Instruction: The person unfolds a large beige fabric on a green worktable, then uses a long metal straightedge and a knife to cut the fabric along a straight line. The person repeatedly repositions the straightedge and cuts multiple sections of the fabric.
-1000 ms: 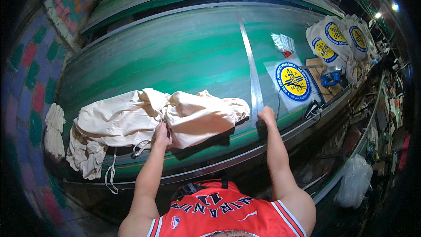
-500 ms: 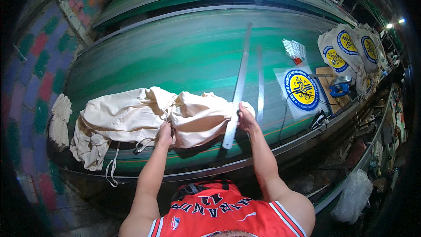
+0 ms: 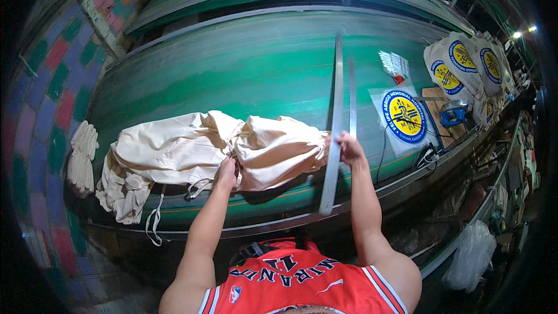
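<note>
A long heap of cream drawstring bag cloth [image 3: 168,145] lies along the near side of the green table [image 3: 203,72], its cords hanging over the edge. Pinched in the gathered middle, beside a cord, is my left hand [image 3: 228,172], closed on the cloth. My right hand [image 3: 350,149] has its fingers curled at the edge of a long metal straightedge [image 3: 335,104], gripping it at the right end of the heap; the fingertips are partly hidden. The straightedge's near end is in front of the cloth, toward the table edge.
A second metal strip [image 3: 352,93] lies beside the straightedge. Rightward are a sheet with a round blue-and-yellow emblem [image 3: 404,116], a blue-handled tool [image 3: 452,117], and printed cream bags [image 3: 462,58]. A folded cloth bundle [image 3: 83,157] sits at the left end.
My right hand has moved right, and the straightedge has shifted right and toward me, turned more upright. My left hand stays on the cloth; the whole view has shifted slightly.
</note>
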